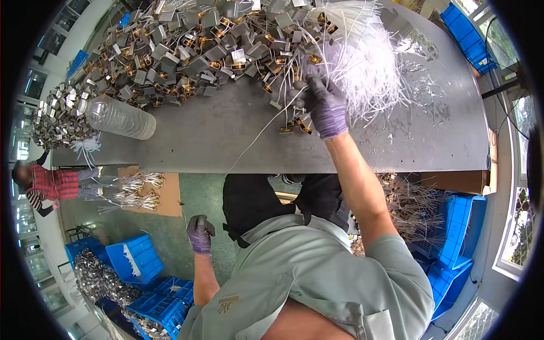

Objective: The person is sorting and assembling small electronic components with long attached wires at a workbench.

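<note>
My right hand (324, 107), in a grey-purple glove, is over the table with its fingers closed on a thin white wire (262, 133). The wire trails down-left towards the table's near edge. Around those fingers lie small grey square parts with copper-coloured pieces (294, 126) and white leads. Just right of the hand spreads a large bundle of white wires (368, 73). My left hand (200, 232), gloved alike, is low beside my left leg, past the table edge. Its fingers are curled closed; a thin pale line shows beside it, but what they hold is unclear.
A heap of grey parts (187, 62) covers the far side of the grey table (204, 136). A clear plastic bottle (120, 117) lies at the left. Blue crates (136, 258) stand low left, more blue crates (453, 232) at right. Another person (54, 184) is at far left.
</note>
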`<act>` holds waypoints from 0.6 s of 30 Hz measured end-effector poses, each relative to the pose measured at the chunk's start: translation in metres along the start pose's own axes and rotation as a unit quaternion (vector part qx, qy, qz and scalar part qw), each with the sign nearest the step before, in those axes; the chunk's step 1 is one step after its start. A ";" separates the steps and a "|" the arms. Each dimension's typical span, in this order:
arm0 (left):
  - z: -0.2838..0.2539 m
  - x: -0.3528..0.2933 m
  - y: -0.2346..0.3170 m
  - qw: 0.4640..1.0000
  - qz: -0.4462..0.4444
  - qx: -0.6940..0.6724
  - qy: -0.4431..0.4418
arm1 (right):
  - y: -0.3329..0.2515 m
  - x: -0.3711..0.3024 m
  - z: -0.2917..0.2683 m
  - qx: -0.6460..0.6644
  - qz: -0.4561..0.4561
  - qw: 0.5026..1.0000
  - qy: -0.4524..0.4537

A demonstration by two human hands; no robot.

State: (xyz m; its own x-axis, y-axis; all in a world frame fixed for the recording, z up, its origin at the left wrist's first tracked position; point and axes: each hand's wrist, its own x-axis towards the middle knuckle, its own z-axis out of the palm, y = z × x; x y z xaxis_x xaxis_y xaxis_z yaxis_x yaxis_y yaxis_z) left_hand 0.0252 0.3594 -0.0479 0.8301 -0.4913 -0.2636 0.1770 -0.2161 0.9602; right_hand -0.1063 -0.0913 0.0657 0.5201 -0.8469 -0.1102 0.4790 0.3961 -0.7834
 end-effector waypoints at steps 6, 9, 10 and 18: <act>0.016 0.001 0.007 0.996 0.011 0.019 -0.085 | -0.043 0.007 -0.016 -0.100 -0.022 0.994 -0.039; 0.026 0.004 0.011 0.994 0.024 -0.009 -0.104 | -0.062 0.003 -0.013 -0.198 -0.006 0.976 -0.092; 0.030 0.006 0.014 0.994 0.024 -0.009 -0.104 | -0.061 0.002 -0.015 -0.199 -0.007 0.976 -0.091; 0.114 0.019 0.072 0.980 0.047 -0.006 -0.191 | -0.015 -0.051 0.001 -0.294 0.086 0.931 -0.199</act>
State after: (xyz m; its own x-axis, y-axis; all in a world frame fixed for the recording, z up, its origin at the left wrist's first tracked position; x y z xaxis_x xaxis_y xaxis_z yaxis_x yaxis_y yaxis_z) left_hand -0.0066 0.2387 0.0056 0.5846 -0.7897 -0.1863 0.1160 -0.1459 0.9825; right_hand -0.1390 -0.0541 0.0842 0.8305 -0.5437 -0.1209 -0.0443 0.1520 -0.9874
